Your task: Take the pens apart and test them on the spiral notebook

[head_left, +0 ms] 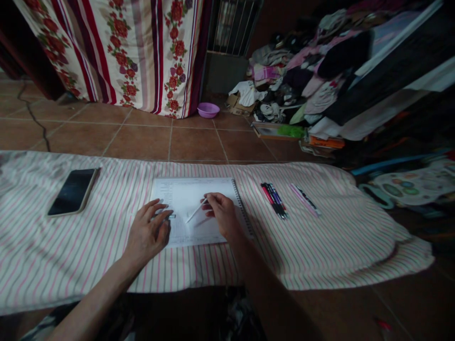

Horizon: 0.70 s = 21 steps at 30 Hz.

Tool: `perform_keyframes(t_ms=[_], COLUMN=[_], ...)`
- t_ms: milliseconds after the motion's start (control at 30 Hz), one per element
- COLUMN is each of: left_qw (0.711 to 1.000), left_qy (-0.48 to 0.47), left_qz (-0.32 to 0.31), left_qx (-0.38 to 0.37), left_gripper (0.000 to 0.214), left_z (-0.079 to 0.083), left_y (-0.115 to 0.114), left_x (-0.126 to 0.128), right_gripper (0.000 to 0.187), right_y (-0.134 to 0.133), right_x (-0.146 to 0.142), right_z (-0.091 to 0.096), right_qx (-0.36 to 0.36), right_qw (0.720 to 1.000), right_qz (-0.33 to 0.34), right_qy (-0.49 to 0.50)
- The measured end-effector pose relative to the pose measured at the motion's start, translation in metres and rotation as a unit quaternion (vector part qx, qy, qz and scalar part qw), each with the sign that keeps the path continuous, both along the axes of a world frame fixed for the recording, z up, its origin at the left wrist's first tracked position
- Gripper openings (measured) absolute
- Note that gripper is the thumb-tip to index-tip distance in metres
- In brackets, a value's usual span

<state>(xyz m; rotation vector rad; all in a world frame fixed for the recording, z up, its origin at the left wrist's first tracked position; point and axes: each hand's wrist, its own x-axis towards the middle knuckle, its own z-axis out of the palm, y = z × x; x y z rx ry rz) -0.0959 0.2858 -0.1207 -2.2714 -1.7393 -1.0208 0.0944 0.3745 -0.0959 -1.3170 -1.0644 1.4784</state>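
A white spiral notebook [199, 237] lies on the striped cloth, with faint printing along its edges. My right hand [220, 210] is closed around a slim white pen [195, 211], whose lower end slants down to the page. My left hand [147, 229] rests over the notebook's left side with curved fingers. A small pale, cap-like piece [172, 216] pokes out from beneath its index finger and seems held there; most of it is hidden. To the right of the notebook lies a bunch of red, black and purple pens [273, 200].
A dark-screened phone [73, 192] lies at the left on the striped cloth [117, 189]. Farther right are a pink pen and a black-patterned pen [306, 200]. Beyond, on the tiled floor, stand a purple basin [208, 110], a floral curtain [142, 57] and heaped clothes [295, 71].
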Motion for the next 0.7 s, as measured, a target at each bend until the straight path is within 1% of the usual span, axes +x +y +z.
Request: perform_keyframes(t_ms=[133, 267, 333, 533, 700], left_qw=[1.0, 1.0, 0.999, 0.999, 0.999], left_qy=[-0.008, -0.015, -0.018, -0.01, -0.007], left_qz=[-0.003, -0.014, -0.022, -0.026, -0.024], left_qx=[-0.001, -0.012, -0.016, -0.024, -0.029], left_gripper=[0.026, 0.024, 0.023, 0.022, 0.024], left_z=[0.004, 0.007, 0.007, 0.005, 0.004], left_y=[0.001, 0.002, 0.002, 0.002, 0.002], left_x=[0.004, 0.006, 0.007, 0.007, 0.005], right_gripper=[0.02, 0.021, 0.02, 0.02, 0.022], right_y=[0.003, 0.007, 0.008, 0.006, 0.005], right_x=[0.0, 0.002, 0.002, -0.001, 0.0], right_z=[-0.009, -0.02, -0.023, -0.018, -0.018], right_qx=[0.034, 0.089, 0.099, 0.098, 0.104], right_qw=[0.996, 0.979, 0.973, 0.967, 0.968], right_qz=[0.05, 0.084, 0.093, 0.098, 0.094], right_qy=[-0.068, -0.16, -0.186, -0.213, -0.21])
